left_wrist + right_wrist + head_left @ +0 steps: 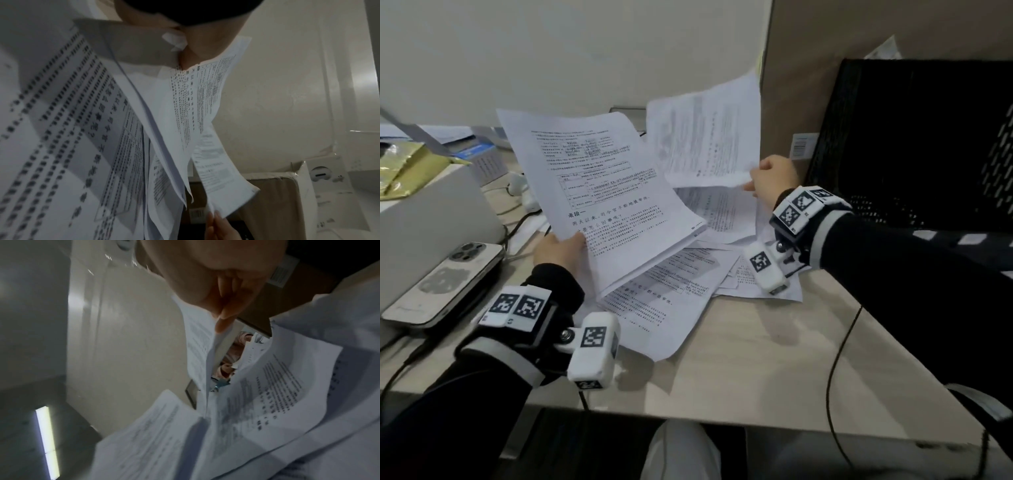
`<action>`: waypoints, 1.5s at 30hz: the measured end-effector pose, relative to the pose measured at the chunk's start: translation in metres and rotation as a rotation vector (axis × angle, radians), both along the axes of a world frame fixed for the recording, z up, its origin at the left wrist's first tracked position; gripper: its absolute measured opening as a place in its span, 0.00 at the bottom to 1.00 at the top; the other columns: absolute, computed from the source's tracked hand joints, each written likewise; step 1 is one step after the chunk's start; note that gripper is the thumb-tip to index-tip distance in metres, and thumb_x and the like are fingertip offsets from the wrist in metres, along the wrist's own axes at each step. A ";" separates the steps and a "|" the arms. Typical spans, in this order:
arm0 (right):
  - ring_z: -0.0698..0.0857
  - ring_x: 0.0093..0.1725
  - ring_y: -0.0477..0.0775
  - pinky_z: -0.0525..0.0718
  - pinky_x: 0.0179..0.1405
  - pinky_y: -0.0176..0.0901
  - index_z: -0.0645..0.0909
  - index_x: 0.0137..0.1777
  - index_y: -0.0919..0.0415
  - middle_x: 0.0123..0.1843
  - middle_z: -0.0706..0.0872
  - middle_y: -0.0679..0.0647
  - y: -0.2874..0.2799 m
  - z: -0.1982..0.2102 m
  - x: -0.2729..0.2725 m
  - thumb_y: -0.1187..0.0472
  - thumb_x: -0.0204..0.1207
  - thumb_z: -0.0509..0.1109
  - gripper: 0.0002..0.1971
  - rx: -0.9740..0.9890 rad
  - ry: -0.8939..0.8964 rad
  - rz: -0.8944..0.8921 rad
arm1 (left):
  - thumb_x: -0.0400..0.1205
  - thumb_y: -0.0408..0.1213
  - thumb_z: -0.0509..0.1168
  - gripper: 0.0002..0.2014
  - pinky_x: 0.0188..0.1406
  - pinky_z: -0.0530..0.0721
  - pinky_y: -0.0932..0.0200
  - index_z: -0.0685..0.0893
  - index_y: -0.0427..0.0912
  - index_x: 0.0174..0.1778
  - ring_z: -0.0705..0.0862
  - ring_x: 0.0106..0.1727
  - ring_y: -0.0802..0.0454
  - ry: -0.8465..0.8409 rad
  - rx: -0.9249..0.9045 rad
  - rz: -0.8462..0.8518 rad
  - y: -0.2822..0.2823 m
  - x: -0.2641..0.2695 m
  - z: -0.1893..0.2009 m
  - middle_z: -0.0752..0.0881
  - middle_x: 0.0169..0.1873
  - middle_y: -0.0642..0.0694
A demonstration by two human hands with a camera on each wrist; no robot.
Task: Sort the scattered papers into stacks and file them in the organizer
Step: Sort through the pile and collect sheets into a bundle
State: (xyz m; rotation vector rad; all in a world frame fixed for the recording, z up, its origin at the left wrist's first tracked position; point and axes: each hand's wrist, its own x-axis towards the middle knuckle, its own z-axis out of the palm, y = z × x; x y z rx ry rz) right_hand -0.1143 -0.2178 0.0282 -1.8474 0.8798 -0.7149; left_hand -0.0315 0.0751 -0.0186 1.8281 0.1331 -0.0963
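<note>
My left hand [561, 248] grips the lower left corner of a thick stack of printed papers [599, 192] raised above the desk; the same stack [197, 104] fans out in the left wrist view. My right hand [770, 181] pinches the bottom right corner of a single printed sheet [705, 137] lifted at the back; thumb and fingers [226, 316] close on its edge [199, 344]. More loose papers [674, 294] lie scattered on the desk under both. The black mesh organizer [914, 137] stands at the right, just beyond my right hand.
A phone [445, 284] lies face down on a white box [431, 212] at the left, with cables [517, 219] behind it. A gold packet [404, 168] sits on that box. A brown cardboard box [784, 102] stands behind the papers. The beige desk [756, 359] runs to its front edge.
</note>
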 end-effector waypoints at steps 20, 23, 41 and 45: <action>0.89 0.34 0.49 0.87 0.30 0.32 0.74 0.58 0.67 0.47 0.86 0.58 0.091 0.016 -0.157 0.72 0.82 0.58 0.08 0.509 -0.490 0.155 | 0.85 0.31 0.52 0.12 0.53 0.82 0.50 0.76 0.38 0.60 0.85 0.49 0.45 0.033 -0.349 -0.461 -0.086 -0.125 0.051 0.85 0.44 0.47; 0.90 0.34 0.48 0.85 0.28 0.32 0.75 0.56 0.68 0.48 0.86 0.57 0.099 0.011 -0.166 0.71 0.82 0.58 0.07 0.488 -0.385 0.174 | 0.86 0.33 0.50 0.14 0.49 0.86 0.50 0.75 0.39 0.64 0.85 0.52 0.44 0.027 -0.384 -0.518 -0.097 -0.136 0.055 0.86 0.50 0.43; 0.84 0.35 0.48 0.82 0.36 0.42 0.77 0.45 0.59 0.42 0.85 0.54 0.075 0.017 -0.205 0.50 0.78 0.68 0.12 0.106 0.018 0.114 | 0.83 0.29 0.60 0.18 0.66 0.78 0.48 0.76 0.38 0.70 0.81 0.58 0.44 -0.102 -0.202 -0.451 -0.094 -0.118 0.041 0.83 0.63 0.39; 0.74 0.63 0.52 0.76 0.59 0.44 0.67 0.70 0.56 0.66 0.71 0.51 0.040 0.025 -0.210 0.42 0.70 0.74 0.33 -0.008 0.056 0.064 | 0.83 0.26 0.60 0.18 0.68 0.77 0.44 0.76 0.37 0.70 0.83 0.60 0.41 -0.052 -0.224 -0.510 -0.073 -0.105 0.032 0.83 0.60 0.40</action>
